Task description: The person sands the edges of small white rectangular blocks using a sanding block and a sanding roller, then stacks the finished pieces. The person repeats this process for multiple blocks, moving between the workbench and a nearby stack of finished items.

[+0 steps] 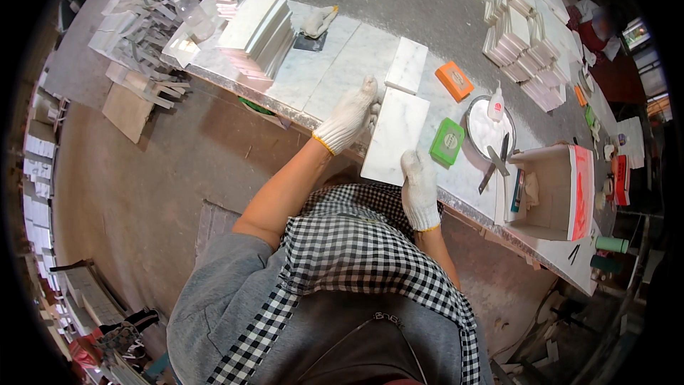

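Both gloved hands steady 1 white marble tile (396, 135) at the counter's (456, 14) near edge: left hand (349, 117) gripping its far side, right hand (419, 185) pinning its near corner.

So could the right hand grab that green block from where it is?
Probably yes. The right hand rests on the near end of the white marble tile, and the green block lies just beside that tile with nothing between them.
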